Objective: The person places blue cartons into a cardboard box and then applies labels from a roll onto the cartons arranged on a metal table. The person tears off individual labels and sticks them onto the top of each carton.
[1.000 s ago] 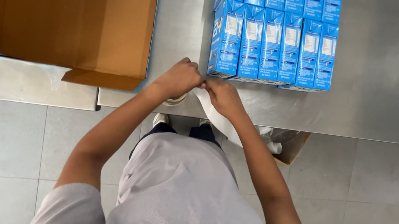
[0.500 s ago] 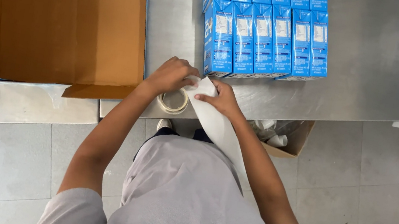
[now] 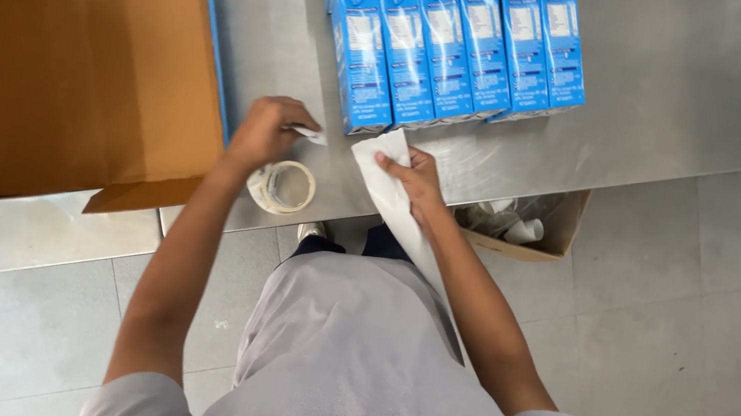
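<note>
Tape roll [image 3: 283,187], pale and see-through, lies flat on the steel table [image 3: 697,83] near its front edge, just below the left hand [image 3: 268,129]. That hand pinches a small white scrap [image 3: 310,135] between closed fingertips; whether it joins the roll is hard to make out. The right hand [image 3: 411,177] grips a long white paper strip [image 3: 391,204] whose lower end is hidden behind the forearm. Blue cartons [image 3: 452,35] with white labels stand packed in rows behind, cut off at the top. An open brown cardboard box [image 3: 63,52] sits left.
</note>
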